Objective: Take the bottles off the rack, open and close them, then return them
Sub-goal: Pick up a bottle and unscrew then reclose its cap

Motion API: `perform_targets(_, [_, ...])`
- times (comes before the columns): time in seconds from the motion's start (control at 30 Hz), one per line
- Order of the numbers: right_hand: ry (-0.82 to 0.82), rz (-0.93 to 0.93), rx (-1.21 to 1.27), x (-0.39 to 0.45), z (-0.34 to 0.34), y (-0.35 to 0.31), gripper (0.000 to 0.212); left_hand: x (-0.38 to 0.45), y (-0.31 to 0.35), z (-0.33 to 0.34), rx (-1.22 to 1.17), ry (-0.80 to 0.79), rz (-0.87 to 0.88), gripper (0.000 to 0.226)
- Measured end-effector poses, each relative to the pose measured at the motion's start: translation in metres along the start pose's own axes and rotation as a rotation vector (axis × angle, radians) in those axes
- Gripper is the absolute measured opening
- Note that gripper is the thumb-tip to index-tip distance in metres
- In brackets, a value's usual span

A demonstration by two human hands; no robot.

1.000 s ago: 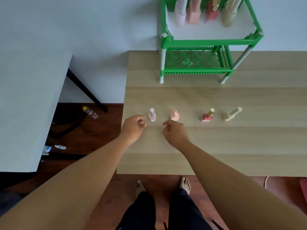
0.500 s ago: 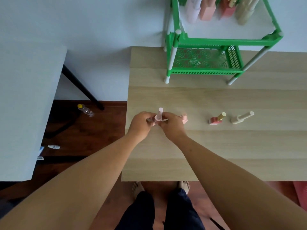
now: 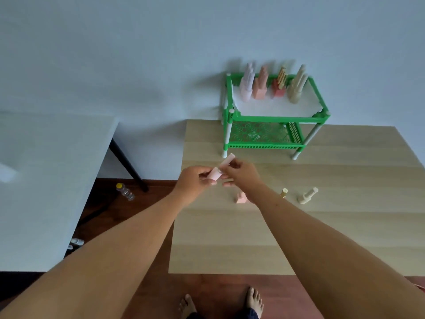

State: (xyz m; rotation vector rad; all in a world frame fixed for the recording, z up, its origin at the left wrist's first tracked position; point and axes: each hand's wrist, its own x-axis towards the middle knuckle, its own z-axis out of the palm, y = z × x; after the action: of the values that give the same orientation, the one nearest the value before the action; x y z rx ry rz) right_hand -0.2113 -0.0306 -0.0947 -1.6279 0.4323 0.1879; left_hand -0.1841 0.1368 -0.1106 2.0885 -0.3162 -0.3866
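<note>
Lifted off the bench (image 3: 345, 226) since before, the bottle (image 3: 215, 174) is clamped by left fingers (image 3: 204, 174); right fingers (image 3: 230, 165) pinch its cap (image 3: 227, 160) for twisting.

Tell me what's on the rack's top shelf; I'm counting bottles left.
Four clusters stand on the rack's top shelf: lilac, pink, red, beige. Overlap hides the exact count.
</note>
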Motion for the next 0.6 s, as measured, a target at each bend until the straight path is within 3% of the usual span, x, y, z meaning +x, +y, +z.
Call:
perform_targets(0.1, [0.097,-0.068,0.033,-0.006,-0.02,-0.035,0.014,-0.002,0.028,-0.014,0.11,0.032,0.048,0.039])
perform_targets(0.3, [0.135,-0.133,0.088,-0.02,-0.053,-0.091,0.013,-0.004,0.085,-0.032,0.14,0.075,0.127,0.032])
perform_targets(0.43, [0.094,-0.166,0.093,-0.029,-0.069,-0.111,0.007,-0.001,0.116,-0.036,0.181,0.08,0.165,0.031])
perform_targets(0.6, [0.071,-0.254,0.133,-0.034,-0.083,-0.13,0.016,0.0,0.144,-0.038,0.191,0.087,0.212,0.033])
